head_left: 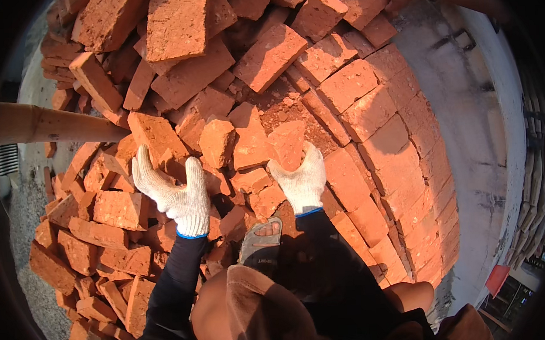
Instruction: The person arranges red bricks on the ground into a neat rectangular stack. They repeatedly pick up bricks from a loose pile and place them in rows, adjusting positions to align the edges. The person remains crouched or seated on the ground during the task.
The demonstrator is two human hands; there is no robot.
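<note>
Outdoor site — grey concrete slab point(464, 101) lying right of a loose brick heap point(219, 69), too many to count. Two gloved hands working: right hand point(302, 179) clasping a broken brick piece point(286, 146); left hand point(173, 195) spread flat, grasping nothing, resting on brick point(158, 138) — one sandalled foot point(260, 240) just below
</note>
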